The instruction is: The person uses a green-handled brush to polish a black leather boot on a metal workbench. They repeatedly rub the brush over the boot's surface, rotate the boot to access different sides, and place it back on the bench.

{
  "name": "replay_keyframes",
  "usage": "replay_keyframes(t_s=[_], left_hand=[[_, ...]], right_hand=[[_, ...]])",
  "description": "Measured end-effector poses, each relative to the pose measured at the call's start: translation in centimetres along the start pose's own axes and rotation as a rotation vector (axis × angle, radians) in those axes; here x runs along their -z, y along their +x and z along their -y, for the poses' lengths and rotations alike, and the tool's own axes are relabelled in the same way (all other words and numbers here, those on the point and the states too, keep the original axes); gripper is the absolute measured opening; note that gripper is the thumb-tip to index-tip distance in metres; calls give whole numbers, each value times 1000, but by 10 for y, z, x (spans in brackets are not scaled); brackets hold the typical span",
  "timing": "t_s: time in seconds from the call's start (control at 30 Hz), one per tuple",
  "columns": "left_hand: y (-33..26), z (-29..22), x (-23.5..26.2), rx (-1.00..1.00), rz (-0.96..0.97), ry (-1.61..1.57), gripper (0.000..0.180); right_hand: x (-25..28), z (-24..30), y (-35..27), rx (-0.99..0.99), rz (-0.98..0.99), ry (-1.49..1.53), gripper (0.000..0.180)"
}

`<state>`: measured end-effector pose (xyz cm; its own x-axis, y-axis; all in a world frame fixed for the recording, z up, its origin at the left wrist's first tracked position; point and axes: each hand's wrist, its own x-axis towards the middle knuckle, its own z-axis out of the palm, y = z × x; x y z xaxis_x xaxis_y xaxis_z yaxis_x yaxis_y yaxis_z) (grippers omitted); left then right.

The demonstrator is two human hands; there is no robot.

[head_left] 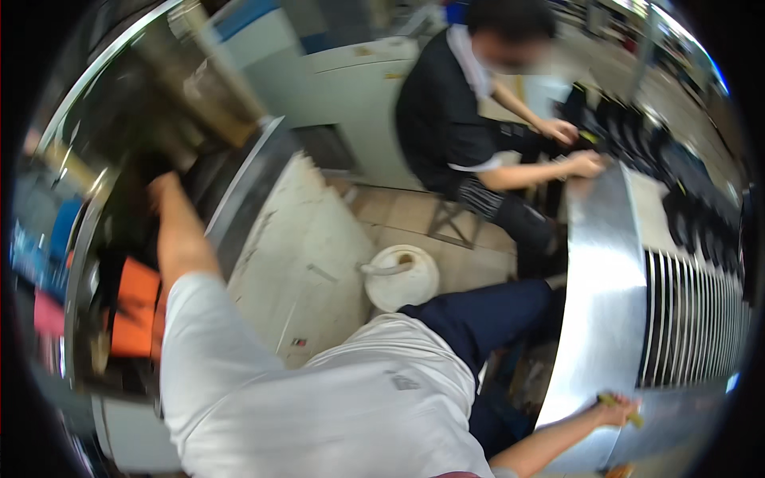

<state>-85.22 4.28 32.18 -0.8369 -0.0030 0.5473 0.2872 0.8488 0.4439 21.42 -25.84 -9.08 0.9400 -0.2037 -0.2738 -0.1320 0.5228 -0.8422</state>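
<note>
My left arm stretches out to the left, into a dark open-topped metal bin (239, 195). My left hand (163, 187) is over the shadowed inside of it, next to a dark shape. Blur and shadow hide its fingers, so I cannot make out what it touches. On the other side, my right hand (613, 411) is closed round a slim yellow-green thing (634, 417) that sticks out at both sides of the fist. Its kind is too blurred to name. That hand is at the near part of a shiny metal worktop (602, 279).
A co-worker in black (446, 103) sits across from me, both hands at dark pieces by the worktop's far end. Rows of black curved pieces (621, 119) line the conveyor beside slatted bars (693, 319). A white bucket (401, 279) stands on the floor. Orange material (137, 307) lies left.
</note>
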Motion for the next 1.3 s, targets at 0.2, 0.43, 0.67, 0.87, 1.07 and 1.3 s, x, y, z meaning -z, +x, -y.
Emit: replay_keyframes(t_s=[0.2, 0.43, 0.67, 0.87, 1.07, 1.3], left_hand=[[-247, -57, 71, -218, -240, -1170, 39], [-590, -139, 142, -1385, 396, -1591, 43], [-850, -174, 139, -1581, 1603, -1420, 30], [-1006, -164, 144, -1725, 1687, -1441, 30], [-1034, -141, 137, -2048, 1413, -1277, 40], [-1043, -146, 137, -1993, 1393, -1293, 37]], right_hand=[[-22, 14, -14, 95, 98, -48, 16], [-11, 32, -20, 261, 41, -148, 27], [-11, 16, -16, 331, 79, -243, 28], [-10, 14, -10, 314, 88, -259, 26], [-15, 15, -9, 388, 60, -292, 26], [-70, -4, -4, 314, -63, -316, 23]])
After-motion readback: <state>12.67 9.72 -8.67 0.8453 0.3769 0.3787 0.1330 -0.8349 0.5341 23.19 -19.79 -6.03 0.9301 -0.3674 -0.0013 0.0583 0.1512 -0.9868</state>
